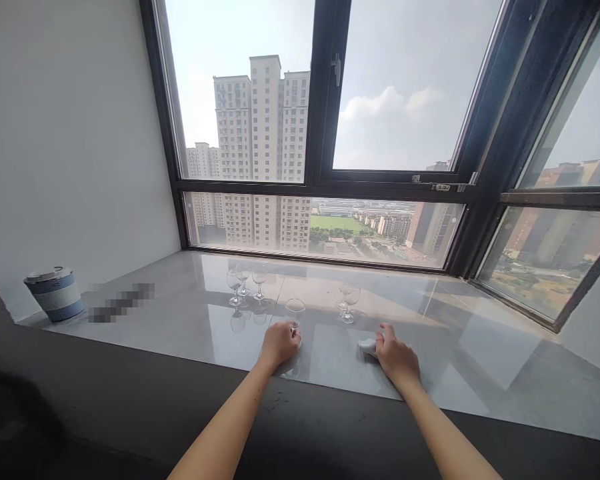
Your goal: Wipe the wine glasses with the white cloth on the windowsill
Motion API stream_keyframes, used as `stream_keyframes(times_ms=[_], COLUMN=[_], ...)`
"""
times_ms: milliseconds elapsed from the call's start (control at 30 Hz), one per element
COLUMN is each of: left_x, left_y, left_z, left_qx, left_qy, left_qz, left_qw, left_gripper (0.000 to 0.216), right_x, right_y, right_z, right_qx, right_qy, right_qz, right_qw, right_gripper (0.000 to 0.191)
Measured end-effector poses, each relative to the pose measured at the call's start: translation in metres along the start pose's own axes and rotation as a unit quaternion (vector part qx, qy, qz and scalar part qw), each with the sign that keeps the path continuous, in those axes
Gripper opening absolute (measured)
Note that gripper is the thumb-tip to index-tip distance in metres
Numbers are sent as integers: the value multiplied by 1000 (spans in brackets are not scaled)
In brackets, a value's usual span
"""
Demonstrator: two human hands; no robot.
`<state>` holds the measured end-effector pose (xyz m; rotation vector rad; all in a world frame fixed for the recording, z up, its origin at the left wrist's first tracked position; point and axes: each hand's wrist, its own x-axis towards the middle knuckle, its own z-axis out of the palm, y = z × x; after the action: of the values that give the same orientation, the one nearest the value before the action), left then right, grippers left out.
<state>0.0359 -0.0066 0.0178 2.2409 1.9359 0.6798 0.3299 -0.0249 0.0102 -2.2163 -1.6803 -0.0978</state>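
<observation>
My left hand (pixel 279 345) is closed around the stem of a small clear wine glass (pixel 295 308), which stands upright near the sill's front edge. The fingers hide part of its stem and foot. To the right, my right hand (pixel 398 357) rests low over the sill, fingers curled on a crumpled white cloth (pixel 368 346). Most of that cloth lies under the hand. Beyond my hands stand more stemmed glasses: a cluster of three with a front glass (pixel 234 281) at the left, and a pair with a nearer glass (pixel 351 295) between my hands.
The glossy grey windowsill (pixel 170 333) reflects the glasses and the light. At its left end, by the white wall (pixel 80 147), stands a blue and white lidded tub (pixel 56 297), with a blurred patch beside it. Dark-framed windows (pixel 325 187) border the back and right side.
</observation>
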Motion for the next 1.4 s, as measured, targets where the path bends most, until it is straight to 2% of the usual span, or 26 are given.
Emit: stream_keyframes(times_ms=[467, 867, 1167, 1400], left_x=[0, -1, -1, 0], left_y=[-2, 0, 2, -2], left_z=[1, -2, -4, -1], left_qx=[-2, -2, -4, -3], left_qy=[-16, -6, -20, -10], left_qz=[-2, 6, -15, 5], left_qw=[1000, 1000, 1000, 1000], left_gripper=[28, 26, 28, 28], right_x=[0, 0, 0, -1], right_y=[0, 0, -1, 1], right_z=[0, 0, 0, 2], right_qx=[-1, -2, -18, -14], right_qy=[2, -3, 8, 19], right_qz=[0, 0, -3, -14], right_qw=[1000, 1000, 1000, 1000], right_gripper=[43, 43, 42, 42])
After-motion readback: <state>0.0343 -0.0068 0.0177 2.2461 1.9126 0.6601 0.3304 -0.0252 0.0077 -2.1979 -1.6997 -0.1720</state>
